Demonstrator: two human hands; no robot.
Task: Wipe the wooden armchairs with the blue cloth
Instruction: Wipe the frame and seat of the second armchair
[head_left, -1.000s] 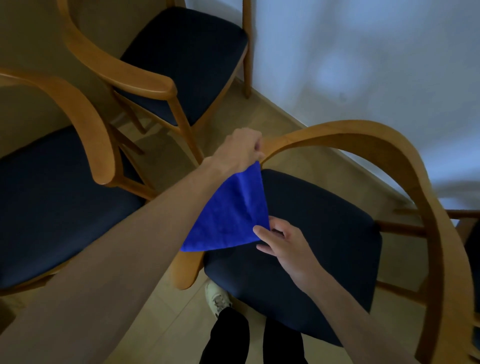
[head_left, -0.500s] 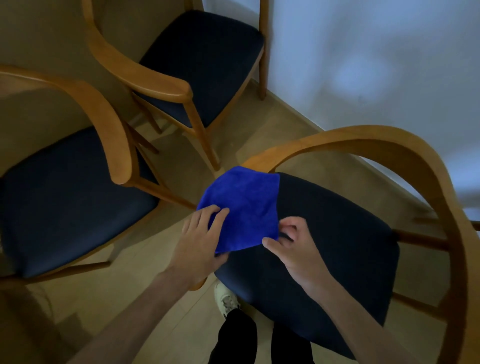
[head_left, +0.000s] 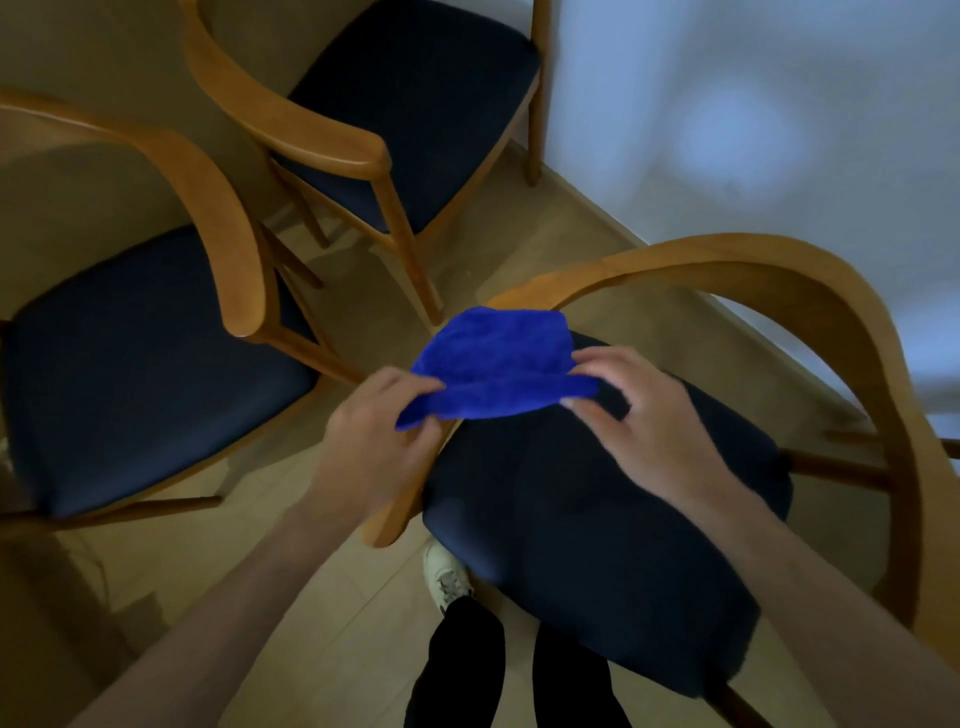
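Observation:
The blue cloth (head_left: 498, 358) is held folded over the left armrest of the nearest wooden armchair (head_left: 810, 291), above the front of its dark seat. My left hand (head_left: 379, 441) pinches the cloth's lower left edge. My right hand (head_left: 639, 410) pinches its right edge with thumb and fingers. Two more wooden armchairs stand beyond: one at the left (head_left: 228, 223) and one at the back (head_left: 322, 140), both with dark seat cushions.
A pale wall (head_left: 779, 104) runs along the right side behind the nearest chair. Light wooden floor (head_left: 311, 597) lies between the chairs. My dark trouser legs and a white shoe (head_left: 447, 577) show at the bottom centre.
My left hand let go of the cloth's top corner, came down and took its lower left edge. Both hands have since lifted that lower edge and folded the cloth over.

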